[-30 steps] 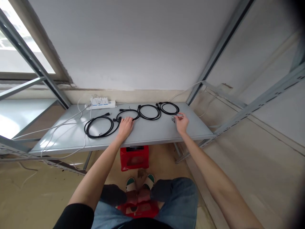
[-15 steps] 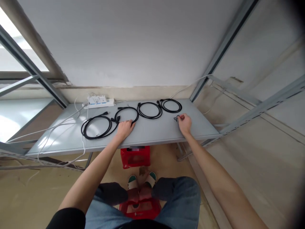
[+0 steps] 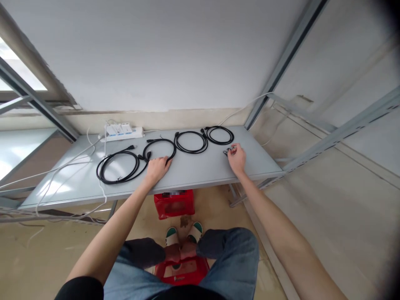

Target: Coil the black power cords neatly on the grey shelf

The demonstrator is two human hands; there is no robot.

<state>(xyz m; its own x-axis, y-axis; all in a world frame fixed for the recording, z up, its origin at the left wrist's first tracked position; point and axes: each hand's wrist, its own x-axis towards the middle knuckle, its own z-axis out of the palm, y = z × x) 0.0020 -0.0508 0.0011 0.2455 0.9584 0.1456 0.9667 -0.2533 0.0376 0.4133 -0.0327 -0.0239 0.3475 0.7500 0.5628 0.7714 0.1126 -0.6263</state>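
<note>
"Left hand [image 3: 158, 170] and right hand [image 3: 236, 159]: together or apart?"

"Well apart, both over the grey shelf [image 3: 193, 168]."

"From the left, then?"

"At nine o'clock from the left hand, first black cable coil [image 3: 112, 182]; at twelve, second coil [image 3: 163, 140], touched along its near edge. Gripped? Cannot tell."

"Further right?"

"At two, third coil [image 3: 193, 153]. At eleven from the right hand, fourth coil [image 3: 220, 143]; at ten, small black strands [image 3: 226, 153], right against bent fingers. Pinched? Cannot tell."
</note>
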